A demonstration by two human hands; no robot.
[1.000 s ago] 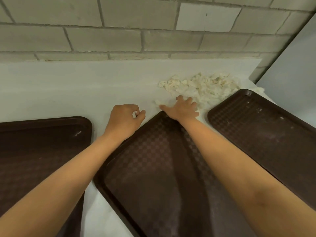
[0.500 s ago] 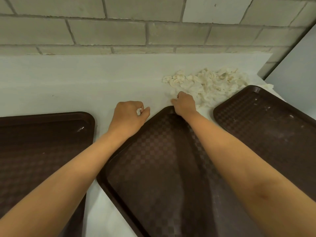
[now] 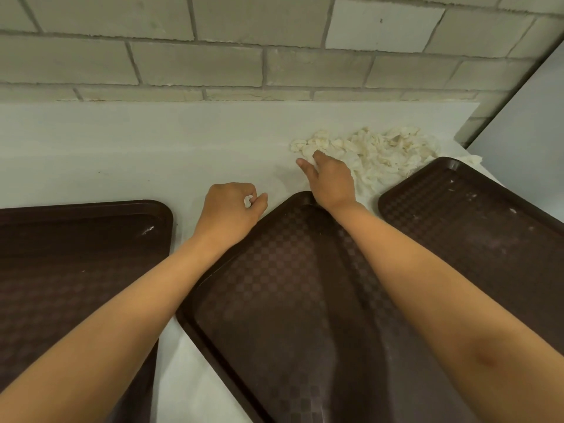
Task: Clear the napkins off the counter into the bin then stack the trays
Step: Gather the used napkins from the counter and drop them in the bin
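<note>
Nearest, middle tray (image 3: 290, 300): a brown tray lies askew on the white counter (image 3: 122, 148), one corner pointing away; both forearms cross it.
Flanking trays: the left tray (image 3: 76, 254) lies square-on; the right tray (image 3: 488, 224) is angled with pale crumbs on it; all three lie flat, apart and unstacked.
Left hand (image 3: 230, 209): curled into a fist just beyond the middle tray's left edge; it grips a small white napkin scrap (image 3: 247, 201) between thumb and fingers.
Right hand (image 3: 331, 181): reaches past the middle tray's far corner; thumb and forefinger are stretched forward and parted, the forefinger tip touching paper; the other fingers are hidden behind the back of the hand; nothing is plainly gripped.
Napkin pile (image 3: 375, 151): crumpled white napkins heaped on the counter near the grey block wall (image 3: 183, 56); the heap runs left to right, its right end tucked behind the right tray's far corner.
Bearing: the pile lies ahead and to the right of both hands; the right hand is at its near-left end, the left hand well apart from it; the gathering looks to fall to the right hand, raking back along the heap's length.
Bin: not in view.
Progress: most of the napkins are on the counter; stacking not yet begun.
</note>
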